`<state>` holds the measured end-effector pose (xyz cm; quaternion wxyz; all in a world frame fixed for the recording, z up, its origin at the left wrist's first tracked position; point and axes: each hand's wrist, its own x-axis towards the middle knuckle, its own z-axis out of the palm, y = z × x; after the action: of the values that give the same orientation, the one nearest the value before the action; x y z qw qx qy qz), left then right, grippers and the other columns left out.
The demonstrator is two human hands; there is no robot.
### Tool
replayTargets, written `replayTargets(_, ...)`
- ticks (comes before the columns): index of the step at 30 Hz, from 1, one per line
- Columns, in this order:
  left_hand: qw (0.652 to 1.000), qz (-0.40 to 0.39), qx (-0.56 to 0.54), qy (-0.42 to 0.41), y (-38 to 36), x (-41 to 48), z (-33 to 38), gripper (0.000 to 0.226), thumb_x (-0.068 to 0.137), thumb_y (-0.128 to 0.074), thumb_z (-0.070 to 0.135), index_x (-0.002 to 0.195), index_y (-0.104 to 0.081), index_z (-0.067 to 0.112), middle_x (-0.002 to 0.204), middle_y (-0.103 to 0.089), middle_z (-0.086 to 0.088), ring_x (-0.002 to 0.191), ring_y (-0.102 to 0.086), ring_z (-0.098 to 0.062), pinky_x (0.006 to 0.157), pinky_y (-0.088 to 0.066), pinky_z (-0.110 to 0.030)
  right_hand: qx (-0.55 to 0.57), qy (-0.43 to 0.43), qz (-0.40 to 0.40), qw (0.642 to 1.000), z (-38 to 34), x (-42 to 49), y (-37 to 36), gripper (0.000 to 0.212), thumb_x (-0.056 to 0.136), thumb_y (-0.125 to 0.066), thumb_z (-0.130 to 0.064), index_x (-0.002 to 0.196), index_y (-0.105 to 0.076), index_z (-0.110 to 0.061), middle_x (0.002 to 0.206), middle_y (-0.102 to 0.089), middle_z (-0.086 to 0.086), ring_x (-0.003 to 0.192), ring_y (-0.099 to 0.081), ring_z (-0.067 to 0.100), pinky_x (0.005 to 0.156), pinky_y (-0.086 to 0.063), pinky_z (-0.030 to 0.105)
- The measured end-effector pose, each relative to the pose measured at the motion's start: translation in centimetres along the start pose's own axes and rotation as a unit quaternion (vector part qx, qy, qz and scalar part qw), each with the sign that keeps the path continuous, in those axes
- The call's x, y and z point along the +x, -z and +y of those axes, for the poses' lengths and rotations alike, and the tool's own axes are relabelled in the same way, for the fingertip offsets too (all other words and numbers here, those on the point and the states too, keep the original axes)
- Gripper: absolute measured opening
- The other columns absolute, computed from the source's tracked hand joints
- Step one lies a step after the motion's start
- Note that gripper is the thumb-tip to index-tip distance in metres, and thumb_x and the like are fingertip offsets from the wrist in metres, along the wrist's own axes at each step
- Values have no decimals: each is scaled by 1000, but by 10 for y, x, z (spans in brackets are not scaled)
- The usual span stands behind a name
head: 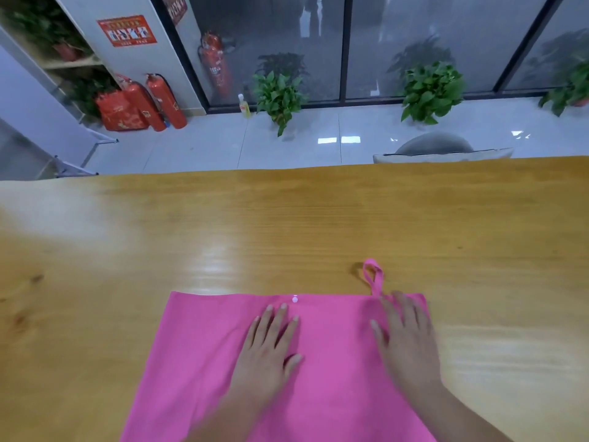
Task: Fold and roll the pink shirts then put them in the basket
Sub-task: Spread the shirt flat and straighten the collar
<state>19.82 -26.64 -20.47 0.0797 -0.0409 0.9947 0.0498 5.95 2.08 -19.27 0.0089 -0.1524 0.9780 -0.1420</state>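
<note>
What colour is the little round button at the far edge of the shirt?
The small round button is white, seen in the head view.

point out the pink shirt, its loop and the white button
pink shirt point(207, 362), head view, bare fabric in its left half
loop point(376, 288), head view, the strap's stem above the shirt's far edge
white button point(294, 299), head view, its centre, at the far edge

Wooden table point(287, 218); glossy tiled floor point(287, 148); glass wall point(414, 43); potted plants point(430, 90); fire extinguishers point(165, 100).
</note>
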Motion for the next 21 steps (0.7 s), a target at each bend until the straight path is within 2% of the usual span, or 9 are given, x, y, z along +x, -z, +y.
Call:
replayTargets(2,1000,0,13,3,2,-3,1,75,106,-36,65,169,-12,32,178,2,0,163,2,-28,126,-8,-48,-28,41,-63,997,-3,-21,-15,70,103,-41,-61,165,-30,-31,174,-19,7,162,-13,31,129,-18,54)
replayTargets(4,1000,-16,24,5,5,-4,2,77,106,-33,68,169,-9,31,177,5,0,163,5,-29,125,-7,-48,-47,51,-73,995,2,-28,-21,76,102,-39,-66,167,-18,-33,177,-4,5,163,0,28,131,-12,55)
replayTargets(9,999,-36,10,3,0,-16,7,78,106,-35,68,169,-9,29,177,3,-3,163,2,-32,125,-10,-51,-72,55,-87,992,8,-37,-18,77,102,-36,-66,168,-17,-32,177,2,4,163,3,28,129,-17,57)
replayTargets(14,999,-39,-10,-5,-1,-18,11,79,105,-37,67,169,-11,29,177,0,-4,163,-2,-33,125,-10,-52,-97,42,-84,991,7,-44,-18,74,101,-37,-61,167,-25,-27,177,-4,6,163,-3,31,127,-21,60)
replayTargets(17,999,-37,-28,-27,5,-8,2,76,106,-34,67,169,-7,34,177,5,-1,163,6,-29,126,-5,-52,-89,45,-78,992,-33,-37,-19,72,104,-34,-57,168,-22,-26,177,-3,4,163,-1,31,127,-16,59)
replayTargets(19,998,-25,-47,-39,10,-3,-13,72,108,-31,64,169,-5,36,177,9,1,162,12,-26,128,-1,-50,-76,107,-105,986,-79,-34,-24,73,106,-33,-61,169,-11,-32,178,3,0,163,3,29,128,-9,53)
replayTargets(21,998,-9,-60,-27,16,0,-38,67,111,-27,60,169,-7,34,177,10,0,162,16,-24,129,1,-48,-78,156,-143,974,-122,-33,-35,74,106,-28,-68,168,-3,-37,177,10,-2,163,7,26,127,-4,52)
